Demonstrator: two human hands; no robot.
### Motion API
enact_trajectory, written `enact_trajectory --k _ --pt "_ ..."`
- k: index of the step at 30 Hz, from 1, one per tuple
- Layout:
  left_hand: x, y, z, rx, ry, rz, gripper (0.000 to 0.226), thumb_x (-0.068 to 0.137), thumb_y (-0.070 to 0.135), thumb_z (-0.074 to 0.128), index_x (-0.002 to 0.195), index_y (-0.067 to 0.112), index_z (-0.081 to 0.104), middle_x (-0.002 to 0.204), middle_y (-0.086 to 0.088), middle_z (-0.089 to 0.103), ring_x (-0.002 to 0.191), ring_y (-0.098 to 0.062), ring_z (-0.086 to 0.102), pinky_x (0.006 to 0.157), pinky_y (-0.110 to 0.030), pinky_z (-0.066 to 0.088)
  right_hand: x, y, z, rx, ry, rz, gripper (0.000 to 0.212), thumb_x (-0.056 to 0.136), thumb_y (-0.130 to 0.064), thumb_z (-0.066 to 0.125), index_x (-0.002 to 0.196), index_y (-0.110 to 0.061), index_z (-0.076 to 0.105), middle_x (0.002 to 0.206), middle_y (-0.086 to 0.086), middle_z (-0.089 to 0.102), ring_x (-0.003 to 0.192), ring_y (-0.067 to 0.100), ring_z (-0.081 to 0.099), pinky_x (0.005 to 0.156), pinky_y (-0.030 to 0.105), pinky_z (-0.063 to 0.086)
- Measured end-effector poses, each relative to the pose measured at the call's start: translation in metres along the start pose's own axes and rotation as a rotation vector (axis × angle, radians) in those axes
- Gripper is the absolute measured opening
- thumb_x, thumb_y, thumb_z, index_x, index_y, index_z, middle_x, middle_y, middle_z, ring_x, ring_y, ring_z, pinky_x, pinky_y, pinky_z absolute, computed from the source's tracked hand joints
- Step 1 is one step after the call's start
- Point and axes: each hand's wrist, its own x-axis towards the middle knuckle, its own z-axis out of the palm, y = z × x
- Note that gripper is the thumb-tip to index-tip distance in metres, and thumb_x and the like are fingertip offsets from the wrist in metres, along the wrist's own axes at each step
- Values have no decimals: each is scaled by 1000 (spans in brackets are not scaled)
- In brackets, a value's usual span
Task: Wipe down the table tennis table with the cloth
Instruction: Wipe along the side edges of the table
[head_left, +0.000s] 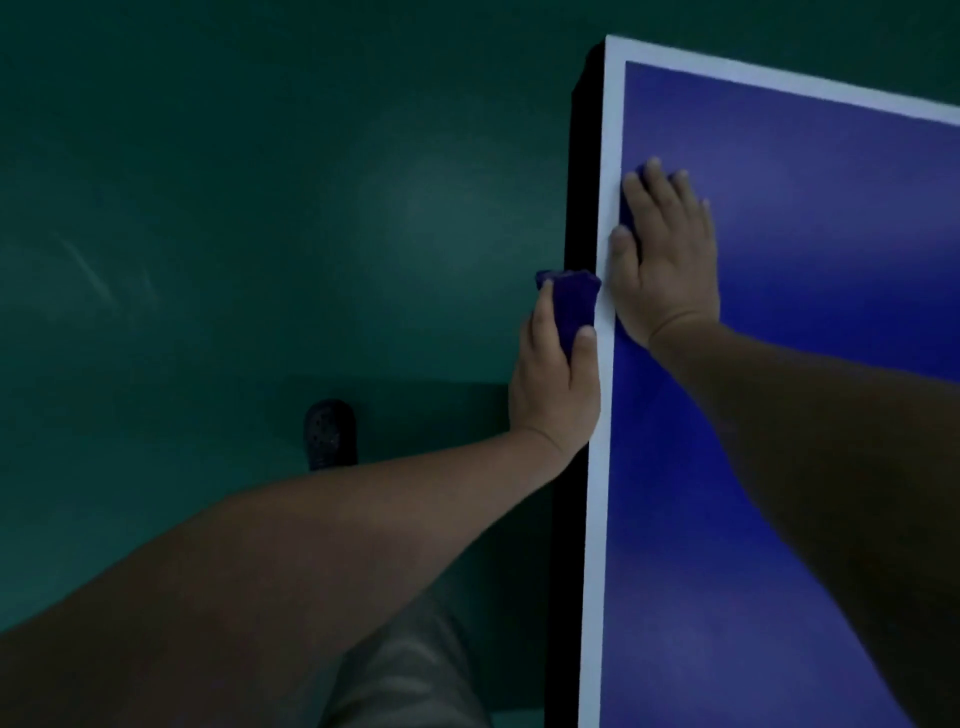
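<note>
Blue cloth (569, 306), bunched, sits against the black side edge of the table (831, 415), just outside the white border line (602, 467). The left hand (558, 374) grips it, fingers and thumb curled round its lower part, with the upper end protruding. The right hand (665, 260) lies palm down on the blue top just inside the border line, fingers straight and slightly spread. A darker blue patch (645, 170) shows beneath its fingertips; whether this is cloth cannot be told. Green floor (208, 208) lies left of the table. A dark shoe (330, 434) and a grey trouser leg (410, 675) are visible near the left forearm.
</note>
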Motion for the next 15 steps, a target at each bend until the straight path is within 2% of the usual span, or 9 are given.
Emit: enact_trajectory --k 2,5,8,11,13,15 --pt "0 4 1 5 6 -2 63 101 47 35 158 31 15 155 6 35 116 13 34 95 -17 31 1 2 1 -1 2 -3 59 103 -38 25 158 -19 29 167 1 20 156 23 10 127 43 5" --pt "-45 -11 -1 -13 -24 -34 60 102 46 38 157 38 16 149 19 32 125 27 26 96 2 23 1 4 0 28 8 -4 58 102 -37 26 157 -18 32 167 1 23 155 24 12 127 43 5" --pt "-85 -23 -5 -12 -82 -121 59 101 44 40 151 49 10 150 20 29 125 29 22 97 5 19 0 4 2 41 24 -8 58 102 -37 27 156 -17 35 166 2 25 155 25 14 126 43 5" --pt "-69 -14 0 -26 -43 -186 56 102 37 43 151 44 16 145 18 33 118 34 23 91 8 18 2 5 3 44 26 -11 58 102 -35 27 155 -15 36 165 3 26 155 26 15 126 44 7" --pt "-34 1 1 -30 2 -194 57 104 37 43 156 36 20 151 9 36 118 30 27 91 8 18 2 5 3 45 37 -17 57 102 -34 28 154 -14 38 165 4 28 154 27 17 126 46 9" --pt "20 21 0 -21 24 -150 59 105 41 41 158 31 20 158 2 33 131 7 35 95 1 22 3 6 3 45 42 -21 56 102 -34 29 154 -14 39 164 5 28 154 28 18 126 47 11"
